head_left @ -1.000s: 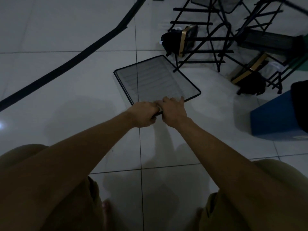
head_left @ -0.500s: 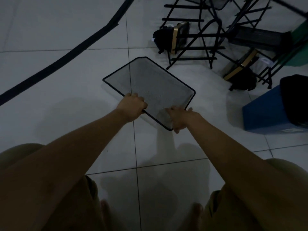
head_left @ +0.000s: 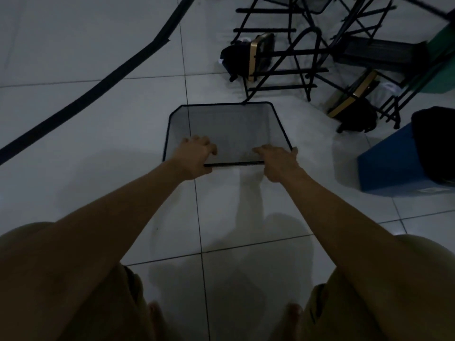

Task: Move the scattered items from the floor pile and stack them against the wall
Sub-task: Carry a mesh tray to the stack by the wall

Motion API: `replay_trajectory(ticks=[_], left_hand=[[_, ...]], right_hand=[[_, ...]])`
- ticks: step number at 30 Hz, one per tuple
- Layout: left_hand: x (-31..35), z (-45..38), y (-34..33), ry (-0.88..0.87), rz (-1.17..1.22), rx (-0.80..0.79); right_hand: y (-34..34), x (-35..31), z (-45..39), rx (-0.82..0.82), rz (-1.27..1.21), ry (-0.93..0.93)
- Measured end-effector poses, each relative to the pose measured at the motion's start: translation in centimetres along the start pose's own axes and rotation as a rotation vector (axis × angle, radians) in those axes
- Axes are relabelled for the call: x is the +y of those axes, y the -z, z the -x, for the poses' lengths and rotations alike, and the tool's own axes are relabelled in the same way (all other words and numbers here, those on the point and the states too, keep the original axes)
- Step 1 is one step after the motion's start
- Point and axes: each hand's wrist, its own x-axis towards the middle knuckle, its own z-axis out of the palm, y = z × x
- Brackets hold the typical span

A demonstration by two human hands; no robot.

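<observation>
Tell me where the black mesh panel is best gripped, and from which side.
By its near rim, from the person's own side. The mesh panel is flat, thin and wide, so the mesh offers no purchase. The left hand and right hand already hold that edge, spread apart, which should keep it level.

I see a grey mesh panel with black frame, white floor tiles — a black strip — and a blue box.

Single head-worn view, steeply downward and forward, near hands, seemingly dim
</observation>
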Motion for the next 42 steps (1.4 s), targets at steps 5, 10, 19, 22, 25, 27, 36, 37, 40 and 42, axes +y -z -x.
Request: replay_trajectory(ticks=[5, 10, 19, 22, 25, 27, 36, 37, 40, 42], left_hand=[[-0.9, 0.8, -0.6, 0.155, -0.153, -0.015], [2.6, 0.2, 0.2, -0.095, -0.107, 0.245], [0.3, -0.3, 0.2, -0.212, 0.251, 0.181], [-0.4, 0.0, 0.8, -0.125, 0.246, 0.012], [-1.9, 0.2, 0.1, -0.152, 0.165, 0.101], [-2.8, -0.1, -0.3, -0.173, 0.159, 0.287], [3.9, -0.1, 2.9, -0.438, 0.119, 0.564], [5.1, 0.1, 3.6, -0.474, 0.131, 0.568], [6.4, 0.1, 4.8, -0.513, 0.164, 0.587], [6.1, -0.1, 4.9, -0.481, 0.200, 0.568]], right_hand=[[-0.8, 0.5, 0.1, 0.087, -0.013, -0.062], [0.2, -3.2, -0.3, 0.213, 0.011, 0.083], [1.0, -1.7, 0.9, 0.320, -0.007, 0.225], [1.5, -0.7, 1.8, 0.334, -0.100, 0.279], [1.5, 0.5, 2.5, 0.334, -0.136, 0.296], [1.4, 0.8, 2.8, 0.345, -0.146, 0.304], [8.3, -3.1, 8.0, -0.344, -0.144, 0.165], [7.6, -3.8, 8.3, -0.268, -0.183, 0.150], [5.0, -5.1, 7.8, 0.090, -0.167, 0.000], [4.6, -5.3, 7.4, 0.128, -0.211, -0.068]])
